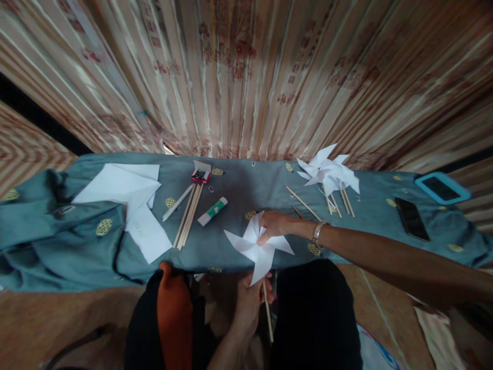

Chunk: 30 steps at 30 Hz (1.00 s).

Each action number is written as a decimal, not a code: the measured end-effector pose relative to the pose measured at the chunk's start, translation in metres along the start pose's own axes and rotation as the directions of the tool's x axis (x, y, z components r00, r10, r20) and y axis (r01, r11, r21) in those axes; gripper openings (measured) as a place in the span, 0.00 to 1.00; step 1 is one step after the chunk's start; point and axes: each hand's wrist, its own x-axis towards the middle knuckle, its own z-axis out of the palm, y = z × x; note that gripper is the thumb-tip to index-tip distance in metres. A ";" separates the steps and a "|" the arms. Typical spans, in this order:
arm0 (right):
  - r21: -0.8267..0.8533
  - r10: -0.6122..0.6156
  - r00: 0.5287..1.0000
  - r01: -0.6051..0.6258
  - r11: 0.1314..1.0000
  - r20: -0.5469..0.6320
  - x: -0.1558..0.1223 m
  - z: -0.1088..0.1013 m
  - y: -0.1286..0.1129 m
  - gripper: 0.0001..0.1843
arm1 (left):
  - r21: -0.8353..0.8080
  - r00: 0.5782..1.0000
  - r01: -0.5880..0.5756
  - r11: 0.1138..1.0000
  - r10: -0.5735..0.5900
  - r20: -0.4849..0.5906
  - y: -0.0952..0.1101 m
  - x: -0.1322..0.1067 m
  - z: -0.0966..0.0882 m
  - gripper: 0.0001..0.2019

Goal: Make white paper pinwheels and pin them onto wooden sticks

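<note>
There is one left hand [246, 300], one right hand [271, 226] and one bracelet [317, 234]. The hands hold one pinwheel [262, 254] on one stick [268, 313]. The overlapping pile of pinwheels [341, 177] has at least two, with four pile sticks [336, 204] visible. There are at least three bundled sticks [188, 218], one loose stick [302, 202], one white rod [178, 202], one glue stick [212, 211], one small box [201, 176], one phone [411, 219], one blue-framed device [442, 188], and at least three paper sheets [111, 185], overlapping.
</note>
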 end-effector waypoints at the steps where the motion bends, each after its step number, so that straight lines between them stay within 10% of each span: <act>1: 0.001 -0.003 1.000 0.003 1.000 0.003 0.000 0.000 0.000 0.21 | 0.013 1.000 0.000 1.000 0.000 -0.001 0.001 0.000 -0.001 0.21; 30: -0.080 0.045 0.999 -0.042 0.996 0.031 0.002 -0.003 -0.006 0.14 | -0.044 0.995 0.101 0.994 -0.099 0.030 -0.009 0.006 0.003 0.24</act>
